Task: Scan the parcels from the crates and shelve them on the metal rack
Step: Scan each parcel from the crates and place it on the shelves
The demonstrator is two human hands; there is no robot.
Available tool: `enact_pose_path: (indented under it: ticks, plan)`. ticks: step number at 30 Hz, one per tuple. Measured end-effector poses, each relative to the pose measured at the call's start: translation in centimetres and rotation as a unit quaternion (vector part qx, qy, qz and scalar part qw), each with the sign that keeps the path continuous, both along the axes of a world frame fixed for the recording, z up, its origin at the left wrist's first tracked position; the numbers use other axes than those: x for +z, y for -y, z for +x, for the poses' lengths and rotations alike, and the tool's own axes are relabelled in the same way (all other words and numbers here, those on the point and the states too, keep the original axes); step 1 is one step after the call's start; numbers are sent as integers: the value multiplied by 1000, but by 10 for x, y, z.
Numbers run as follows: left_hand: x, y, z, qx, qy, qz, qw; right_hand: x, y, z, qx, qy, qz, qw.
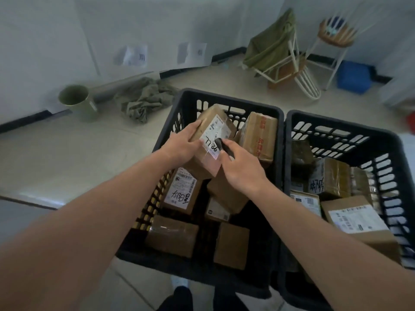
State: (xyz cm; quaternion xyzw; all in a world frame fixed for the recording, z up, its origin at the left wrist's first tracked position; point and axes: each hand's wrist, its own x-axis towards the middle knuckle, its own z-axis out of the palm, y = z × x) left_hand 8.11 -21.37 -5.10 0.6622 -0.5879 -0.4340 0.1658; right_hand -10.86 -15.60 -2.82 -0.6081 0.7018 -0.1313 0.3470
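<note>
Two black plastic crates stand side by side on the floor. The left crate (226,102) holds several brown cardboard parcels. My left hand (183,144) grips the left side of a tilted brown parcel (206,122) with a white label marked "7786", held above the others. My right hand (241,169) is closed around a black marker pen (221,145) whose tip rests on that label. The right crate (336,122) also holds several parcels, among them one with a large white label (357,218). The metal rack is out of view.
A green bucket (77,102) and a crumpled grey-green cloth (143,99) lie by the wall at the left. A white wire chair (287,63) draped with green fabric, a stool (336,34) and a blue box (353,76) stand behind the crates.
</note>
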Motion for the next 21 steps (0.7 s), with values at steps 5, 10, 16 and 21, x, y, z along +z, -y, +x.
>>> enact_pose_path:
  ticks: [5, 10, 16, 21]
  plan:
    - [36, -12, 13, -23, 15, -30, 999, 32, -25, -2, 65, -134, -39, 988]
    - [75, -24, 30, -58, 32, -44, 997, 65, -47, -8, 156, -298, -84, 938]
    - [117, -45, 36, -53, 97, -89, 990, 95, -59, -20, 202, -276, -69, 937]
    - [141, -73, 28, -26, 85, -127, 988, 123, -72, -45, 273, -271, -41, 922]
